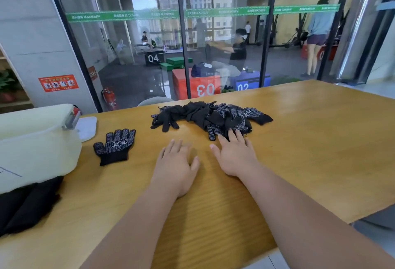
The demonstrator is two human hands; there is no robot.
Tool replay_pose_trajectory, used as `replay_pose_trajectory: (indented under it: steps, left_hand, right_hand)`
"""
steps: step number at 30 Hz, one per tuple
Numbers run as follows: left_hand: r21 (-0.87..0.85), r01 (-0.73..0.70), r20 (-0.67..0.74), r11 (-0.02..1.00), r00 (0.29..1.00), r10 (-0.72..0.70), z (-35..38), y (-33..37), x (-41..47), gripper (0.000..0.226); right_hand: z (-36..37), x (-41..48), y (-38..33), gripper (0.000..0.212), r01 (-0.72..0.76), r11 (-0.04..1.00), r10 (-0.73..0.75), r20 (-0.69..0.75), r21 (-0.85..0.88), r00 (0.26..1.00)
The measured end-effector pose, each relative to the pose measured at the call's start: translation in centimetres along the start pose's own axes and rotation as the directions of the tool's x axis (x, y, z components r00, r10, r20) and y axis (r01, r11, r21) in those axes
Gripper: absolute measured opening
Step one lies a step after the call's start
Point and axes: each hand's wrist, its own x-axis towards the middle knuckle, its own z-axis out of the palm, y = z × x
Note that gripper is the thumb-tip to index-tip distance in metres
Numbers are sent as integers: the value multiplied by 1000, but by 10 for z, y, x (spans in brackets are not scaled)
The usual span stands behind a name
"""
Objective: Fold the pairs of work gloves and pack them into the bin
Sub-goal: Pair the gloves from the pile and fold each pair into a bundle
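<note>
A heap of black dotted work gloves (210, 117) lies across the middle of the wooden table (310, 140). One single black glove (115, 145) lies flat, palm side up, to the left of it, near a translucent white plastic bin (36, 147) at the table's left edge. My left hand (176, 166) rests flat on the bare wood with straight fingers, holding nothing. My right hand (235, 155) lies flat beside it, and its fingertips touch the near edge of the glove heap.
A white lid (87, 127) lies behind the bin. Dark cloth (25, 204) lies in front of the bin at the left table edge. A glass wall runs behind the table, with people and numbered boxes beyond it.
</note>
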Motion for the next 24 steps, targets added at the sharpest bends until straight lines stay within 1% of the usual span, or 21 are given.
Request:
replay_pose_trajectory:
  steps: [3,7,11,15,17,19,21,24]
  left_hand:
    - [-14,-5,0,1000,1000,5,1,-1,1,64]
    - [-24,-10,-27,1000,1000,9,1,-2,1,63]
    - [-6,-23,-57,1000,998,23,-1,-1,-2,61]
    - [73,-19,-134,997,991,29,-4,4,-7,56]
    - [146,7,-196,989,980,22,-6,6,-10,52]
    - [222,14,-220,975,975,36,-10,9,-14,52]
    - [256,-19,-209,966,975,74,-14,10,-20,53]
    - [257,-79,-218,963,966,138,-15,1,-30,42]
  right_hand:
    - [5,7,-4,68,-18,1000,19,-32,20,999]
    - [8,4,-4,57,-19,1000,18,-205,-3,979]
    - [6,-5,-11,37,-20,999,5,-347,-40,938]
    - [5,-22,-27,29,47,996,-69,-356,-71,932]
    - [8,-35,-37,22,106,993,-120,-370,-60,921]
    - [10,-46,-43,19,161,986,-165,-371,-42,914]
    - [8,-52,-44,23,190,982,-181,-340,-7,923]
    - [5,-52,-40,28,166,986,-154,-306,11,939]
